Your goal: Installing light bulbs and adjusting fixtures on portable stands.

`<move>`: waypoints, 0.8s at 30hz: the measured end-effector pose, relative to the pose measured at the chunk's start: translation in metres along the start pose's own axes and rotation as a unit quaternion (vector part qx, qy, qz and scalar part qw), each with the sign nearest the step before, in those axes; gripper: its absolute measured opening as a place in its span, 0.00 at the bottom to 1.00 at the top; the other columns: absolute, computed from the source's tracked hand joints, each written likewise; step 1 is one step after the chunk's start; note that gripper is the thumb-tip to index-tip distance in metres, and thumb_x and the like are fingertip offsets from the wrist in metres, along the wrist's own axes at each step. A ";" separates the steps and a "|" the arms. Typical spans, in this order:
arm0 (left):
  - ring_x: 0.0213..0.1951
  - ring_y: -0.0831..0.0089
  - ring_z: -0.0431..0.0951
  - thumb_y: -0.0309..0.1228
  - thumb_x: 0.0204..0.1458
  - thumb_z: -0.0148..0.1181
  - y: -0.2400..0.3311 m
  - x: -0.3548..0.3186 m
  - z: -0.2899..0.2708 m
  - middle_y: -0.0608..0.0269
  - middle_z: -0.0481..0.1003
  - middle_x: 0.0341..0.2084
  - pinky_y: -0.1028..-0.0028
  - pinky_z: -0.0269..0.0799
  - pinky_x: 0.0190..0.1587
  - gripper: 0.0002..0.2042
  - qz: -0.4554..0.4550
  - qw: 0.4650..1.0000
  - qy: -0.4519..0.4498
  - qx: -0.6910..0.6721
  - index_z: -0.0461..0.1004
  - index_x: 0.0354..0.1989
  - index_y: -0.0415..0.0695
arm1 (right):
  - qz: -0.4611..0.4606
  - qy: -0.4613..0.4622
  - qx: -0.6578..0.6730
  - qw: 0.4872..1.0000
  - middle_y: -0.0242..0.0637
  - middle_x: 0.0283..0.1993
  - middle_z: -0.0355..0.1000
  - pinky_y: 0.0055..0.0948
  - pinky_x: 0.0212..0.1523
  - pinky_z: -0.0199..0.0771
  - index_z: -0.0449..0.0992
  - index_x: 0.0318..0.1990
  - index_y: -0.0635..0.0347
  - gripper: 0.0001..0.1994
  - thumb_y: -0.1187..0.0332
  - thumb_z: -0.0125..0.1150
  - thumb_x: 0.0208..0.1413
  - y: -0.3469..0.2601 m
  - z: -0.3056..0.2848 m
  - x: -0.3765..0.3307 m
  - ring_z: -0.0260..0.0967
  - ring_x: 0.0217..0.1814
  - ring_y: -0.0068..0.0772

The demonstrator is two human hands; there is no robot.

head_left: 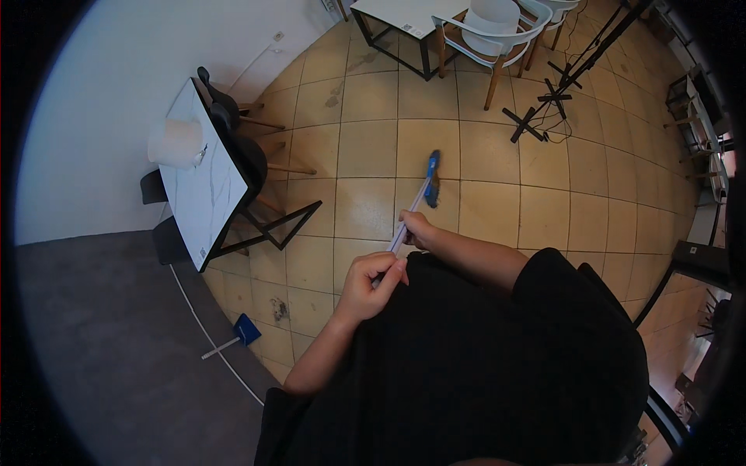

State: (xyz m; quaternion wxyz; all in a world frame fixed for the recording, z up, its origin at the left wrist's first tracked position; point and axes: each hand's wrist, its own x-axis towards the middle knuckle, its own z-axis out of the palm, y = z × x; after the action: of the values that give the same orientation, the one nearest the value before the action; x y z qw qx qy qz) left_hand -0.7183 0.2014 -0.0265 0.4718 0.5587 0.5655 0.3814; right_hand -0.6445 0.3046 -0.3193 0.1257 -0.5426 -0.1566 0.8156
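Observation:
A broom (433,180) with a blue head and a pale, slim handle reaches from my hands down to the tiled floor ahead of me. My left hand (371,286) is closed around the upper end of the handle, close to my body. Lower down the handle, my right hand (416,228) grips it too, its fingers wrapped round. The bristles rest on or just over the tiles; from above I cannot tell which. A blue dustpan (247,330) with a light handle stands by the grey wall at the lower left.
At left, a marble-look table (203,182) bears a round, cream-coloured container (176,144); dark chairs (250,165) stand beside it. A white table (396,15) and white chairs (497,39) are at the far side. Black stands (553,97) with cables occupy the floor at far right.

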 end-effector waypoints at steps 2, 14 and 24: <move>0.20 0.75 0.67 0.28 0.58 0.55 0.001 0.007 0.003 0.61 0.69 0.15 0.75 0.59 0.25 0.13 -0.003 0.999 0.042 0.021 0.73 0.20 0.38 | 0.026 -0.033 -0.041 0.998 0.34 0.17 0.55 0.32 0.15 0.56 0.63 0.25 0.55 0.08 0.66 0.54 0.50 -0.003 0.018 0.014 0.52 0.15 0.30; 0.20 0.69 0.72 0.38 0.49 0.63 0.075 0.025 -0.065 0.63 0.73 0.16 0.71 0.65 0.28 0.12 0.187 0.978 -0.097 -0.014 0.78 0.23 0.41 | 0.122 -0.291 -0.016 0.949 0.30 0.16 0.59 0.27 0.18 0.56 0.67 0.24 0.54 0.13 0.61 0.58 0.56 -0.038 0.096 -0.052 0.54 0.16 0.26; 0.16 0.74 0.63 0.28 0.54 0.55 -0.001 0.050 -0.178 0.65 0.68 0.12 0.74 0.58 0.24 0.13 0.205 0.961 0.024 -0.184 0.73 0.18 0.40 | 0.084 -0.088 -0.077 0.990 0.33 0.22 0.63 0.24 0.18 0.54 0.69 0.27 0.58 0.10 0.64 0.58 0.55 -0.082 0.113 -0.022 0.54 0.18 0.24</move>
State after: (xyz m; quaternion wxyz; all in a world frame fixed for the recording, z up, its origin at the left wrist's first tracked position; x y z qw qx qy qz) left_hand -0.8858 0.2682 0.0142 0.4643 0.5569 0.3700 0.5809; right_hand -0.7379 0.3579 -0.2280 0.0000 -0.4884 -0.1835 0.8531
